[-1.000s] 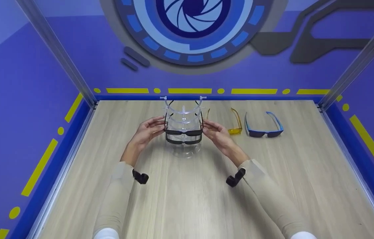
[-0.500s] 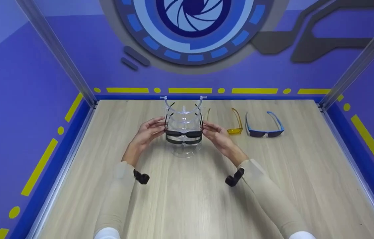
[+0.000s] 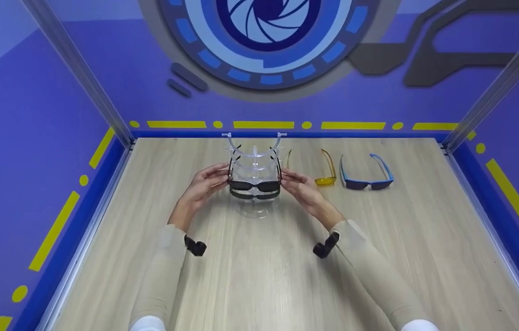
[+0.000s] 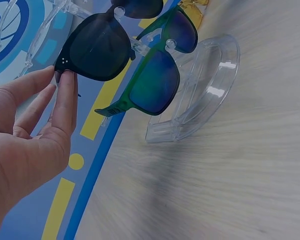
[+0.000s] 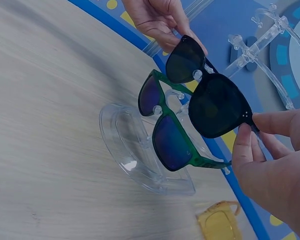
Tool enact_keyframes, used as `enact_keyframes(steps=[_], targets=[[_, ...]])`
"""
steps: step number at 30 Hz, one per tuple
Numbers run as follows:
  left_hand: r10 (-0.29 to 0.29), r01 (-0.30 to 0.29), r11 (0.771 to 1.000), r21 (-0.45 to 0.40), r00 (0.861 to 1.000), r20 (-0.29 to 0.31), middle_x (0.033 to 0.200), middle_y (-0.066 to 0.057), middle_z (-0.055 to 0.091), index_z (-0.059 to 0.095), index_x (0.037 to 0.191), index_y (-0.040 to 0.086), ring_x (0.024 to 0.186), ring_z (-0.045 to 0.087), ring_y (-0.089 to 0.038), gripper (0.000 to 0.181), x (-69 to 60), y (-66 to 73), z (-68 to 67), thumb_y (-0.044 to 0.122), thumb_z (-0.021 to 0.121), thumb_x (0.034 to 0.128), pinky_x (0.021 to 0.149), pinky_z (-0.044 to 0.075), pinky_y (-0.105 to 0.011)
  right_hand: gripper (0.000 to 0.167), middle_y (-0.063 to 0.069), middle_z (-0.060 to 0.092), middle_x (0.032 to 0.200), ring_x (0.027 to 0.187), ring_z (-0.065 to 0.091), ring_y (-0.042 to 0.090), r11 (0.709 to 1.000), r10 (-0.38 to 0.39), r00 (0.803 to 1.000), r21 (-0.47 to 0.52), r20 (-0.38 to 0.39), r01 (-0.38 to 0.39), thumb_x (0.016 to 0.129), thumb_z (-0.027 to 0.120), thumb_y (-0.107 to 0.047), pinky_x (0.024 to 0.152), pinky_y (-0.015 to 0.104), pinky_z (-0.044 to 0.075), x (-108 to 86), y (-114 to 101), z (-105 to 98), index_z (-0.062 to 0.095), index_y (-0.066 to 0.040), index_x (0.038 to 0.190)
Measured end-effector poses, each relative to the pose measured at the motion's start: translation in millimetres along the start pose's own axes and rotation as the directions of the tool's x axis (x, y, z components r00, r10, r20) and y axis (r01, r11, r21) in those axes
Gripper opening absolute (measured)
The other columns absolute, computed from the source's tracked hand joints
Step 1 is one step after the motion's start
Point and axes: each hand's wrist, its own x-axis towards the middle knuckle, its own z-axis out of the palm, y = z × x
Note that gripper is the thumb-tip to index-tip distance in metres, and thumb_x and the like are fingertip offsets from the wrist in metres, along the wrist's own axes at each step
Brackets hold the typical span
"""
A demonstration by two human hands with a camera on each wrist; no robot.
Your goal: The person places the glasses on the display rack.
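Black sunglasses (image 3: pixel 255 186) sit at a clear plastic display stand (image 3: pixel 255 161), one tier above green-framed sunglasses (image 4: pixel 155 85) with bluish mirrored lenses. My left hand (image 3: pixel 203 185) pinches the black pair at its left hinge, thumb and fingertips meeting there in the left wrist view. At the opposite hinge my right hand (image 3: pixel 303 187) pinches the same frame, as the right wrist view shows. The bridge of the black pair lies at a clear nose peg; whether its full weight rests there I cannot tell. The stand's curved base (image 5: pixel 135 155) stands on the table.
To the right of the stand lie yellow glasses (image 3: pixel 325 181), partly hidden behind my right hand. Farther right, blue-framed sunglasses (image 3: pixel 368 185) stand with temples spread. The wooden table (image 3: pixel 259 276) ends at a patterned purple wall (image 3: pixel 264 110) behind the stand.
The black sunglasses have sunk very slightly and their temple tips sit a little lower. Both hands keep nearly the same place and hold.
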Motion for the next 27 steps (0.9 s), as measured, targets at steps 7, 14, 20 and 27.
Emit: enact_keyframes(steps=[7,14,20,27], targets=[[-0.005,0.005,1.0,0.01,1.0,0.009,0.118,-0.007,0.074,0.049,0.146,-0.006,0.104,0.072,-0.012,0.051,-1.7,-1.9,0.3,-0.01,0.059,0.097,0.092,0.06,-0.025,0.049,0.021,0.057,0.144,0.114,0.065,0.013,1.0,0.016,0.999,-0.012,-0.028,-0.016,0.101,0.051,0.008,0.12,0.037,0.042,-2.0,0.3,-0.2,0.044,0.007,0.149],[-0.02,0.02,1.0,-0.004,1.0,0.002,0.106,0.002,0.076,0.048,0.147,-0.005,0.099,0.072,-0.01,0.051,-3.9,-2.5,-3.2,-0.008,0.06,0.0975,0.092,0.061,-0.025,0.051,0.014,0.063,0.131,0.111,0.065,0.012,1.0,0.007,1.0,-0.014,-0.015,-0.007,0.101,0.051,0.008,0.12,0.037,0.042,-4.6,-0.4,-2.3,0.04,0.009,0.15],[-0.031,0.031,0.999,0.013,0.999,-0.017,0.11,-0.002,0.075,0.048,0.148,-0.003,0.099,0.073,-0.013,0.052,-12.8,-2.6,-12.4,-0.004,0.061,0.0982,0.094,0.06,-0.028,0.05,0.015,0.062,0.138,0.118,0.066,0.017,0.997,0.042,0.999,-0.058,-0.03,-0.044,0.102,0.056,0.001,0.117,0.036,0.046,-11.3,-5.7,-13.0,0.044,0.004,0.15],[-0.036,0.037,0.993,0.112,0.999,-0.014,0.127,-0.009,0.069,0.049,0.149,0.002,0.106,0.071,-0.014,0.051,-36.0,-5.2,-23.5,0.005,0.063,0.1002,0.097,0.059,-0.03,0.053,0.015,0.06,0.143,0.131,0.059,0.026,0.989,0.065,0.998,-0.135,-0.02,-0.068,0.101,0.062,-0.006,0.122,0.045,0.039,-24.2,-6.9,-35.5,0.046,0.001,0.15]])
